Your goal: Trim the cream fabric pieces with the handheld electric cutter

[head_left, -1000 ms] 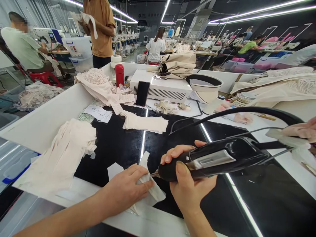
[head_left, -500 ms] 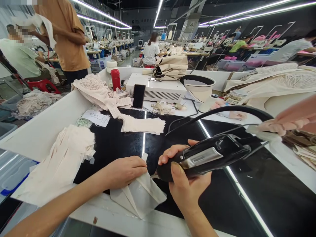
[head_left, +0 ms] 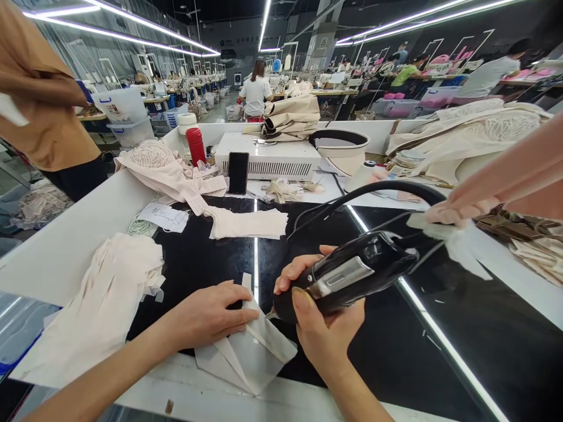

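My left hand [head_left: 215,313] presses a pale fabric piece [head_left: 264,340] with translucent backing flat on the black table surface [head_left: 193,252], its fingers stretched out and slightly apart. Wrapped round a black handheld tool with a metal plate [head_left: 341,278] is my right hand [head_left: 325,316]. The tool's narrow tip touches or nearly touches the fabric edge beside my left fingertips. A cable runs from its rear end. To the left lies a heap of cream fabric strips [head_left: 109,281], and a stack of cream pieces [head_left: 248,223] sits further back.
At the right, another person's hand [head_left: 457,208] holds a thin pale scrap over the cable end of the tool. Behind are a phone [head_left: 238,173], a red bottle [head_left: 196,146], a white vented box [head_left: 268,155] and a round container [head_left: 341,149]. A person in orange stands at left.
My left fingers have spread a little on the fabric. The tool and my right hand have shifted slightly left. The other person's hand has moved left, and the view has turned.
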Demonstrator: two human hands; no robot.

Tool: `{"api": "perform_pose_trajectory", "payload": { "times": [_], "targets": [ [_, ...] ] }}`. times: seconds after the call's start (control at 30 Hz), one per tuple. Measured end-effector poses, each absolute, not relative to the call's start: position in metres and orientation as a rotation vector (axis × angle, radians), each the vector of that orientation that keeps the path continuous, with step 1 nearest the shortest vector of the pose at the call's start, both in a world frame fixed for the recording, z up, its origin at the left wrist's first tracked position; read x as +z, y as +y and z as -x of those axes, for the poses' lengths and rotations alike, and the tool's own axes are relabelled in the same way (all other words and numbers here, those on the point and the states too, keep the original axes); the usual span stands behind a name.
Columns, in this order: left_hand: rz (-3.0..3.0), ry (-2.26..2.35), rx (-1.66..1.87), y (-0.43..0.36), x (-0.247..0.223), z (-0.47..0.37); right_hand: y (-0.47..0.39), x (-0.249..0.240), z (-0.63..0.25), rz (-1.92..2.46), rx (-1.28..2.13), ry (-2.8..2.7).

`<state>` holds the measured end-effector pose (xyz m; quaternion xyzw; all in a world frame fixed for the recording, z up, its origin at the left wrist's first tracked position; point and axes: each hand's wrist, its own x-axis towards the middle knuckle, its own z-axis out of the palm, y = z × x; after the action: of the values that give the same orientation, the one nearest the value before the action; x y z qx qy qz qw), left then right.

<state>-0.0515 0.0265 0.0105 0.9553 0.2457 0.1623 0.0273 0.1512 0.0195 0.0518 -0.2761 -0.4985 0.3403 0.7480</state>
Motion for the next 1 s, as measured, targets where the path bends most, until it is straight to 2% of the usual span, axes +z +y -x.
{"api": "perform_pose_trajectory", "payload": {
  "times": [1.0],
  "targets": [
    [-2.877,0.788,0.527,0.025,0.000,0.051,0.039,0.054,-0.135,0.588,0.799,-1.055]
  ]
}}
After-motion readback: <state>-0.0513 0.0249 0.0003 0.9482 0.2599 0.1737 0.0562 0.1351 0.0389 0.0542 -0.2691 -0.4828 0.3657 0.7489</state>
